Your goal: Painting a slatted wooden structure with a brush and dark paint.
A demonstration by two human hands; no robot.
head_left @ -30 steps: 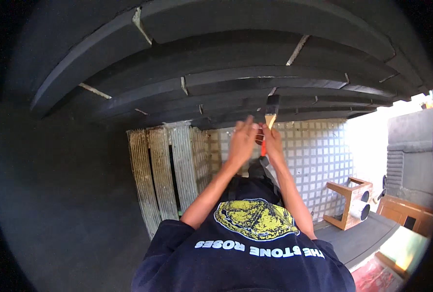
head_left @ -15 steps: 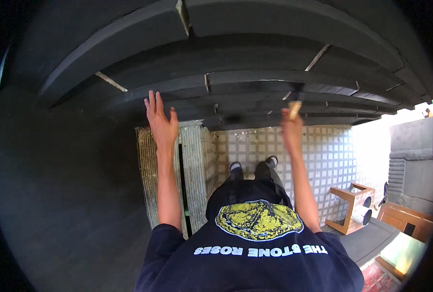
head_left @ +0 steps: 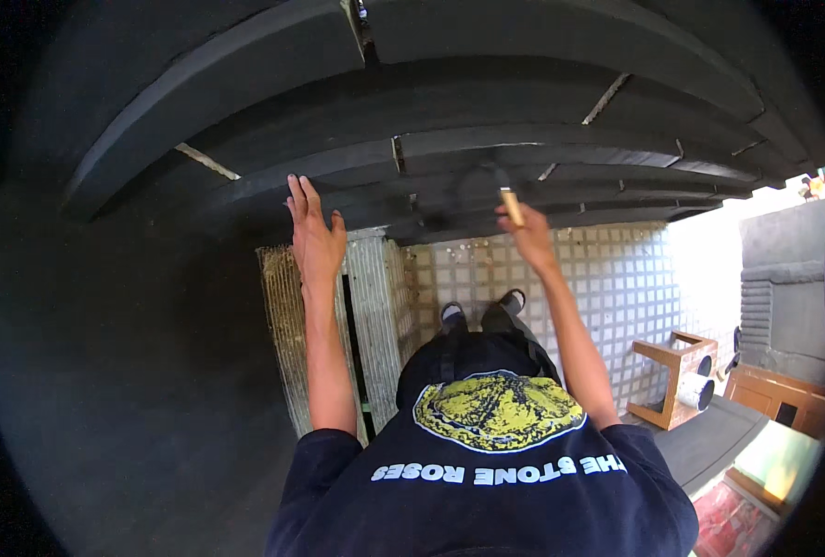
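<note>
My left hand point(head_left: 317, 246) is open, fingers extended toward the dark curved beams point(head_left: 273, 111); I cannot tell whether they touch. My right hand point(head_left: 530, 237) grips a paintbrush point(head_left: 511, 206) by its pale wooden part, with the dark bristle end blurred against the beams. Pale strips point(head_left: 206, 161) cross some of the dark surfaces. Below my hands are my sandalled feet point(head_left: 454, 316) on a checked tile floor point(head_left: 598, 278), and my dark shirt with a yellow print.
Corrugated pale sheets point(head_left: 371, 297) stand below my left hand, beside a large dark surface point(head_left: 143, 353). At right a wooden stool point(head_left: 654, 357) lies beside dark-mouthed white containers point(head_left: 693, 394), above a grey ledge point(head_left: 709, 436). Further right are a grey wall point(head_left: 779, 251) and wooden panel point(head_left: 765, 395).
My hands were together at the brush a second ago; they have separated, the left moving up-left. Since half a second ago, the brush hand has shifted slightly left.
</note>
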